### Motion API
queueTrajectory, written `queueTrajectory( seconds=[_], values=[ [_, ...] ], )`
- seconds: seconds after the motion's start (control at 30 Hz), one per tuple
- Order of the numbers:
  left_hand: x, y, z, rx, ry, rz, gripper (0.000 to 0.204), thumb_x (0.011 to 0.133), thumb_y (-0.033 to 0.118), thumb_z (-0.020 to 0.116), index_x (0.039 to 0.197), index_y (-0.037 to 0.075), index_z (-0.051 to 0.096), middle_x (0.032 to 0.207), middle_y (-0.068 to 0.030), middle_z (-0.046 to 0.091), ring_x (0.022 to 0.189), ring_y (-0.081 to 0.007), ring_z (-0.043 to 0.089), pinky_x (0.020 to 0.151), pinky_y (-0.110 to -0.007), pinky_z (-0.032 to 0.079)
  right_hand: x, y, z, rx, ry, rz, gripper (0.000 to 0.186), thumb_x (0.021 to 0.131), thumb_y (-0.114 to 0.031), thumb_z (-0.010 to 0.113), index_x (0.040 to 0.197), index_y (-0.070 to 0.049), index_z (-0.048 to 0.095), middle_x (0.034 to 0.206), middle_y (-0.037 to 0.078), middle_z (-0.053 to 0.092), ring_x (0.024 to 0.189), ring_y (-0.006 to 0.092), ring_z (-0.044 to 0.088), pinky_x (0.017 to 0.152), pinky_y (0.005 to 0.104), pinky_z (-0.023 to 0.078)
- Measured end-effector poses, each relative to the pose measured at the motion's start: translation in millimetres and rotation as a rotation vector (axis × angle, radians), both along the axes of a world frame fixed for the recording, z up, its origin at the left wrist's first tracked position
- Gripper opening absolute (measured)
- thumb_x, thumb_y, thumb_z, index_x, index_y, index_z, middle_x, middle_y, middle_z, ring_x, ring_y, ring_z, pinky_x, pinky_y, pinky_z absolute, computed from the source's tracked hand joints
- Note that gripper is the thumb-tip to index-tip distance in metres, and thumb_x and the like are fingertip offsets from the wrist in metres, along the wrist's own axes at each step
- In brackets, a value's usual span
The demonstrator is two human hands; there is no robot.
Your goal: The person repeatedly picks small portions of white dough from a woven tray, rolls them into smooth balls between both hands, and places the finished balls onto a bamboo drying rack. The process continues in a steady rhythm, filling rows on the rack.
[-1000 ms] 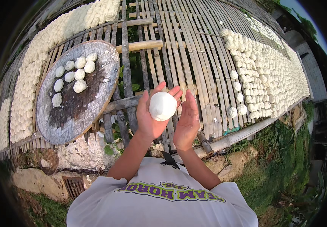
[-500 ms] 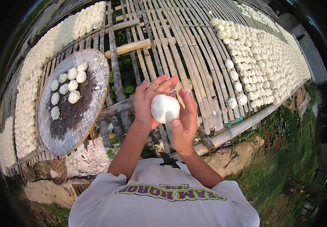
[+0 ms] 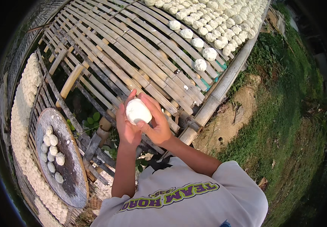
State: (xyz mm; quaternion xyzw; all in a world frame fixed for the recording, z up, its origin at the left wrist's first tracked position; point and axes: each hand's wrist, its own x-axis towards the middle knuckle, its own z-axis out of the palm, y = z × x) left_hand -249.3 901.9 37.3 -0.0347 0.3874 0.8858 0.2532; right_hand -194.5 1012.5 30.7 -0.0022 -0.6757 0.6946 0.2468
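A white, dough-like ball (image 3: 138,111), slightly lumpy and larger than a palm's width, is cupped between both hands in front of my shirt. My left hand (image 3: 128,130) supports it from the left side, palm against it and fingers curving up. From the right, my right hand (image 3: 156,126) wraps it with fingers along its far side and the thumb pressed on its near edge. Below the hands, slats of a bamboo rack show. Straight ahead to the right, a few single white balls (image 3: 198,42) sit spaced out on the slats.
Many white balls (image 3: 224,22) stand in packed rows on the bamboo rack (image 3: 133,56). At lower left a round woven tray (image 3: 78,181) holds several more, beside another packed strip (image 3: 23,113). A thick bamboo pole (image 3: 224,89) edges the rack; grass and bare soil (image 3: 239,113) lie right.
The view has turned to the right, so the tray now sits lower left and the spaced balls nearer. My hands have closed more snugly round the ball.
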Motion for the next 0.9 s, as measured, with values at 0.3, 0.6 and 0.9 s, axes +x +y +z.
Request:
queueTrajectory(
  seconds=[0.3,0.6,0.9],
  values=[
    [-29,11,-70,-0.554,-0.127,-0.216,0.063,0.11,0.049,0.03,0.151,0.002,0.043,0.153,-0.0184,0.048,0.144,-0.0291,0.043,0.118,-0.049,0.029,-83,177,-111,-0.658,-0.567,-0.168,0.064,0.089,-0.024,0.083,0.142,-0.009,0.05,0.123,0.009,0.063,0.098,0.0179,0.068,0.08,0.0349,0.06],
    [-33,-44,-102,-0.575,-0.235,-0.309,0.056,0.108,0.044,0.037,0.146,0.004,0.046,0.147,-0.0172,0.054,0.135,-0.0285,0.053,0.11,-0.044,0.04,-195,372,-155,0.982,-0.507,0.154,0.068,0.078,-0.023,0.083,0.141,-0.024,0.06,0.141,0.013,0.055,0.126,0.0369,0.057,0.106,0.0466,0.047],
    [-23,-47,-100,-0.449,-0.267,-0.301,0.058,0.104,0.045,0.041,0.145,0.005,0.045,0.146,-0.0181,0.056,0.133,-0.0296,0.055,0.108,-0.042,0.042,-190,331,-189,1.386,-0.555,-0.138,0.072,0.091,-0.03,0.073,0.156,-0.029,0.042,0.162,0.018,0.033,0.147,0.0416,0.037,0.116,0.0519,0.04]
  ],
)
